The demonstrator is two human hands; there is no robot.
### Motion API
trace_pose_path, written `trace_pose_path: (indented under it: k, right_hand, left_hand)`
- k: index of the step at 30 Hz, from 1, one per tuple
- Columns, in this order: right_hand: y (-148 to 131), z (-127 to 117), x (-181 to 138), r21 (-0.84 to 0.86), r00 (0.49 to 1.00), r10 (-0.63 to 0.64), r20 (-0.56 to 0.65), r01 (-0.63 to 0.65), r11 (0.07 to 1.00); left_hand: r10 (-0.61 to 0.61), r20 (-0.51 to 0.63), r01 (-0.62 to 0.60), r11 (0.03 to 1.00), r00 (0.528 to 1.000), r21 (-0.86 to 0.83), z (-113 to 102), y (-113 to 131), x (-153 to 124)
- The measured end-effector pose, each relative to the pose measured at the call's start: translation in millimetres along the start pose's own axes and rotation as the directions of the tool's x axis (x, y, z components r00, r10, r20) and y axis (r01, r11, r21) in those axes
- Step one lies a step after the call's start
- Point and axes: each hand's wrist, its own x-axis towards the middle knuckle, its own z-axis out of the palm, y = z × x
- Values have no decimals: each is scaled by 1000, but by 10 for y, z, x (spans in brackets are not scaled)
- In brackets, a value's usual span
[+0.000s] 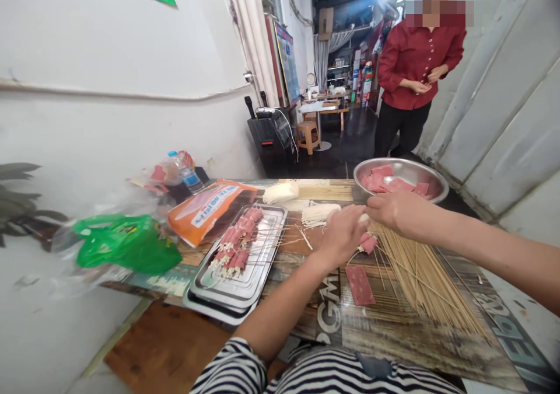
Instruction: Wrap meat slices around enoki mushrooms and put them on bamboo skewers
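Observation:
My left hand (341, 234) is closed around a small pink meat roll (368, 243) over the table. My right hand (394, 212) meets it from the right, its fingers curled at the same roll. A flat pink meat slice (359, 285) lies on the table just below them. A pile of bamboo skewers (422, 277) fans out to the right. White enoki mushroom bundles (318, 213) lie just beyond my left hand. A steel tray (258, 265) on the left holds several finished meat skewers (236, 243).
A steel bowl (405, 171) of meat slices stands at the far edge. An orange packet (205, 210), a green bag (125, 243) and a water bottle (186, 172) lie left by the wall. A person in a red shirt (415, 61) stands beyond the table.

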Motion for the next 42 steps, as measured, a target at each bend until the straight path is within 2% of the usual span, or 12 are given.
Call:
trace_pose_path:
  k: [3,6,9,12,18,25,28,30,32,35,38,42]
  right_hand:
    - [-85,-144,-31,20,998,-52,-29,52,998]
    - [-77,-187,-107,1,997,-68,-33,68,998]
    - [-36,-154,-209,18,999,-32,-30,33,999]
    - [-52,-119,-290,57,999,13,-44,-11,998]
    - [-358,-104,-251,-121,969,33,-245,-64,991]
    - [-677,341,-136,-140,993,112,-29,-115,984]
    - [-721,411,-168,-18,980,201,-5,-201,979]
    - [-707,378,-193,225,953,297,-59,-277,934]
    - [-674,328,-206,535,902,425,-72,-325,780]
    - [-648,294,-198,882,788,608,96,-350,314]
    - [-700,319,-160,954,693,665,277,-284,-101]
    - [-847,397,-89,913,601,699,386,-142,-382]
  left_hand:
    - [-52,236,132,933,970,-336,-18,-19,15]
    - [-80,376,309,736,923,-602,-12,-15,-38]
    - [-131,442,430,578,888,-694,-17,-5,-83]
    - [-148,493,490,530,857,-692,-1,-43,-98]
    - [-242,434,481,628,868,-612,103,-149,-96]
    - [-161,535,412,822,830,-393,-18,-54,-124]
    - [-145,441,323,875,886,-361,-61,-50,-185]
    - [-186,301,297,876,935,-381,-68,-64,-233]
    - [-245,177,299,848,953,-438,-60,-84,-280]
    - [-265,1,231,837,964,-497,-16,-119,-350]
    - [-184,-173,93,896,968,-433,66,-149,-425]
    - [-77,-292,-24,944,953,-329,182,-144,-521]
